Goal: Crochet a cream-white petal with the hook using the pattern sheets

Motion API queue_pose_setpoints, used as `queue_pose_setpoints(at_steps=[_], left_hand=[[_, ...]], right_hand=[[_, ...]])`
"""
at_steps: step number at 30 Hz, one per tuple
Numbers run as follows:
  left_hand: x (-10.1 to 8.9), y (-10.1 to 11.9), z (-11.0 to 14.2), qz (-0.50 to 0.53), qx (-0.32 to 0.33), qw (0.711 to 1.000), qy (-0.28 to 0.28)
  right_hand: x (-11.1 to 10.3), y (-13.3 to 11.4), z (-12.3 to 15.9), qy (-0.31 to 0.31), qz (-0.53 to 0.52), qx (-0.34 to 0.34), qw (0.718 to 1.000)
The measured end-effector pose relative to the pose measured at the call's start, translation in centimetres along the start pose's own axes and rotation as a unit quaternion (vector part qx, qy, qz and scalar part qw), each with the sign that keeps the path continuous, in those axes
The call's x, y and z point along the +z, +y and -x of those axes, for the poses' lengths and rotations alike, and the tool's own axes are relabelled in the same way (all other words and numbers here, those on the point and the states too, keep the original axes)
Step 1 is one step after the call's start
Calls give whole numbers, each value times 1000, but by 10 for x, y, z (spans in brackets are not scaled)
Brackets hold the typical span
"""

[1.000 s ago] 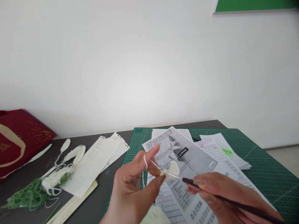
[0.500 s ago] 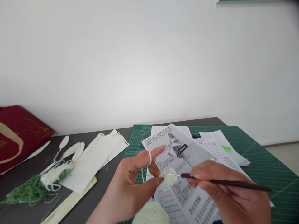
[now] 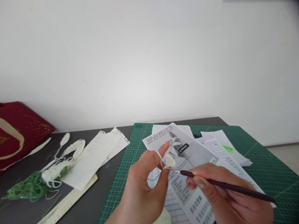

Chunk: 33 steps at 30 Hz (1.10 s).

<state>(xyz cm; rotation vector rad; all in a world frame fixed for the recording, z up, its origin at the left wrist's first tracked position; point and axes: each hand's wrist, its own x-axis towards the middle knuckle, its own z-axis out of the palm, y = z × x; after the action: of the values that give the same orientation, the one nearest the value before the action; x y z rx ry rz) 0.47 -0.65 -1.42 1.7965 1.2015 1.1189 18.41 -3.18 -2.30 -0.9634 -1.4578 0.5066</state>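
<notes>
A small cream crochet piece (image 3: 170, 161) is pinched between the thumb and fingers of my left hand (image 3: 147, 183). White yarn (image 3: 159, 154) loops over that hand's raised index finger. My right hand (image 3: 224, 189) grips a crochet hook (image 3: 229, 185) with a dark handle, held like a pen. The hook's thin metal shaft reaches left to the crochet piece, and its tip is hidden at the stitches. Below my left hand a pale ball of yarn (image 3: 164, 217) shows only in part.
Printed pattern sheets (image 3: 163, 146) lie on a green cutting mat (image 3: 235, 137), with a bright green clip-like item (image 3: 228, 148) at right. Leftward are notebook pages (image 3: 93, 155), green yarn (image 3: 30, 186), white crocheted pieces (image 3: 78, 147), a ruler-like strip (image 3: 70, 199) and a dark red bag (image 3: 23, 133).
My left hand has shifted right and turned, bringing the crochet piece more upright. The hook still meets it, and my right hand has moved slightly. The yarn ball is now mostly covered.
</notes>
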Motion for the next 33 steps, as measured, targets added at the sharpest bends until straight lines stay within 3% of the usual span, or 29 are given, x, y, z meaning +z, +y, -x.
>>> queue_pose_setpoints(at_steps=[4, 8, 15, 19, 22, 26, 30, 33], left_hand=[[-4, 6, -6, 15, -79, 996, -38], [-15, 8, -12, 69, -118, 986, -97], [-28, -4, -19, 205, -149, 949, -189], [-30, -7, -22, 266, -180, 922, -215], [-31, -6, -22, 267, -179, 921, -222], [-31, -4, -20, 235, -149, 933, -227], [-29, -6, -17, 215, -129, 939, -237], [-29, -6, -16, 206, -124, 942, -233]], right_hand=[[1, 2, -1, -9, -30, -10, 999], [-1, 4, -5, -27, -61, -36, 997], [-9, 4, -15, -130, -120, -42, 983], [-11, 6, -16, -135, -125, -37, 982], [-11, 6, -16, -117, -123, -31, 985], [-7, 3, -13, -63, -151, 72, 984], [-2, 2, -12, -42, -206, 215, 954], [-5, 3, -13, -62, -191, 185, 962]])
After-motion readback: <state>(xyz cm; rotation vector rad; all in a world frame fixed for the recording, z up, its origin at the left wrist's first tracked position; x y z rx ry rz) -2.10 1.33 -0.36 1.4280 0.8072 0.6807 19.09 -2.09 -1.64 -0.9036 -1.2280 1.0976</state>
